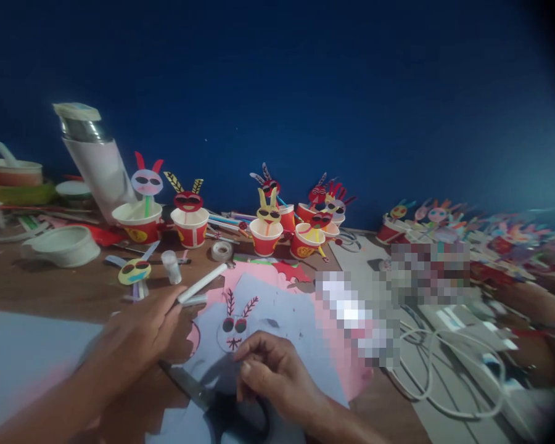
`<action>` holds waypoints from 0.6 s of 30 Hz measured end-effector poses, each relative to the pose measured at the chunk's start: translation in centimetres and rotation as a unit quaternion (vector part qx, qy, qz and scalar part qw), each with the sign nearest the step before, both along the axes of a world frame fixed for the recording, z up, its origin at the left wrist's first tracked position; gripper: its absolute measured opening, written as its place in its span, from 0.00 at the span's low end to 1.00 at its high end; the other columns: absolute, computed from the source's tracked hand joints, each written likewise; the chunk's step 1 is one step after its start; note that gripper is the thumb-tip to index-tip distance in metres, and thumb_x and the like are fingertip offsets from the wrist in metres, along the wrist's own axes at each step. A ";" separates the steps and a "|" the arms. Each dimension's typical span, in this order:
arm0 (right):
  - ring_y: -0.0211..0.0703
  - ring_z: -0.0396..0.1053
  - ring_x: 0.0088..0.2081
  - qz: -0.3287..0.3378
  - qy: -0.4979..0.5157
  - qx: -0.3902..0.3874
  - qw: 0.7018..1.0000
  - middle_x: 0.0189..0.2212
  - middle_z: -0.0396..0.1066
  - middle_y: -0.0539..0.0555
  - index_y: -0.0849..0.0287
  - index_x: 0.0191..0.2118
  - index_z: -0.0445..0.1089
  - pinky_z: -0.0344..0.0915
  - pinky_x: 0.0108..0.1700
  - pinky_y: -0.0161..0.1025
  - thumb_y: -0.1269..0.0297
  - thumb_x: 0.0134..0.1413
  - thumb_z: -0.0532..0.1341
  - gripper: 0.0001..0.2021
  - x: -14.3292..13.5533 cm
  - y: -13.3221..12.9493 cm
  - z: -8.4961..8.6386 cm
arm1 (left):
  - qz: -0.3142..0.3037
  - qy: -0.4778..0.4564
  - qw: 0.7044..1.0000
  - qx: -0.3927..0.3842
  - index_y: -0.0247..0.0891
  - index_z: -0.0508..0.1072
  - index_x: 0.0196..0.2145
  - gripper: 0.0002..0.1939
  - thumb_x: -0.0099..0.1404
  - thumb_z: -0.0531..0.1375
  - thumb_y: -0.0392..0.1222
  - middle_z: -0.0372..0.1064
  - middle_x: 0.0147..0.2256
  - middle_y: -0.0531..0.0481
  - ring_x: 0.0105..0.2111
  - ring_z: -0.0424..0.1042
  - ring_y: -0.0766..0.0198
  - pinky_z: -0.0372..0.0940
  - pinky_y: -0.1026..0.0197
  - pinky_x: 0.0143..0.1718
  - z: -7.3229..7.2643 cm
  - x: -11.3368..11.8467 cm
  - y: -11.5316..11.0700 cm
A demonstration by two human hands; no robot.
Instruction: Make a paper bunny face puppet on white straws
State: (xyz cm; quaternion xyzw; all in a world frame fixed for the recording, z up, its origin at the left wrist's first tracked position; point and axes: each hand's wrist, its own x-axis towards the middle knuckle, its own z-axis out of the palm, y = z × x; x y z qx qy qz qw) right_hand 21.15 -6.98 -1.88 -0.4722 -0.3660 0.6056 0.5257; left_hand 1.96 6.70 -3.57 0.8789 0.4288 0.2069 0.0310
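My left hand (150,330) is slightly blurred, its fingers closed at the near end of a white stick (203,282). Curled over the light paper, my right hand (272,376) has its fingertips at the lower edge of a round paper face (234,333). The face has dark oval eyes, a red mouth and two patterned antennae. Whether anything small is between the right fingers is hidden. Black-handled scissors (229,416) lie partly beneath the right hand. A cut pink piece (193,340) is beside the left hand.
Red-and-white cups with paper faces stand behind, including one cup (266,237) near the middle. A tape roll (222,250), small clear container (171,266) and yellow paper face (135,272) lie around. A wrapped flask (97,166) leans left; a white cable (428,370) loops right, near another person's arm (527,308).
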 end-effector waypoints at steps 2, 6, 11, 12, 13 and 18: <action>0.29 0.59 0.15 0.002 0.000 -0.003 1.000 0.14 0.64 0.45 0.62 0.30 0.65 0.55 0.20 0.28 0.48 0.41 0.64 0.20 0.0 -0.1 0.2 | -0.014 0.033 0.999 0.012 0.43 0.66 0.49 0.19 0.63 0.47 0.46 0.72 0.43 0.48 0.40 0.72 0.54 0.63 0.55 0.41 0.2 0.1 -0.2; 0.28 0.59 0.16 0.004 0.004 0.003 1.000 0.14 0.64 0.46 0.63 0.29 0.65 0.55 0.20 0.28 0.49 0.42 0.64 0.19 0.2 -0.1 0.4 | -0.052 0.091 0.994 -0.011 0.44 0.71 0.44 0.16 0.62 0.49 0.45 0.73 0.37 0.49 0.36 0.72 0.54 0.64 0.55 0.36 0.9 0.4 -0.6; 0.29 0.60 0.17 0.004 -0.012 0.012 1.000 0.15 0.64 0.46 0.63 0.29 0.66 0.56 0.21 0.28 0.50 0.44 0.63 0.18 0.3 -0.2 0.5 | -0.059 0.093 0.994 -0.009 0.40 0.70 0.44 0.17 0.62 0.49 0.46 0.70 0.41 0.45 0.40 0.70 0.54 0.64 0.55 0.38 0.5 0.3 -0.4; 0.29 0.60 0.17 0.004 -0.016 0.013 1.000 0.15 0.64 0.46 0.63 0.29 0.66 0.56 0.21 0.28 0.51 0.44 0.63 0.18 0.3 -0.2 0.5 | -0.051 0.091 0.994 -0.008 0.40 0.70 0.45 0.17 0.63 0.49 0.47 0.69 0.41 0.45 0.40 0.70 0.55 0.64 0.56 0.37 0.4 0.2 -0.4; 0.29 0.60 0.17 0.005 -0.021 0.014 1.000 0.15 0.64 0.46 0.63 0.29 0.66 0.56 0.21 0.28 0.51 0.44 0.63 0.18 0.3 -0.3 0.5 | -0.049 0.090 0.995 -0.008 0.40 0.69 0.45 0.17 0.63 0.49 0.47 0.69 0.40 0.46 0.39 0.70 0.56 0.65 0.57 0.35 0.4 0.2 -0.5; 0.29 0.60 0.17 0.006 -0.032 0.026 0.999 0.16 0.65 0.47 0.63 0.29 0.66 0.56 0.21 0.28 0.53 0.47 0.62 0.16 0.3 -0.5 -0.1 | -0.121 0.039 0.992 0.004 0.43 0.69 0.45 0.14 0.63 0.51 0.45 0.69 0.36 0.49 0.34 0.69 0.62 0.63 0.62 0.34 1.3 0.3 -1.2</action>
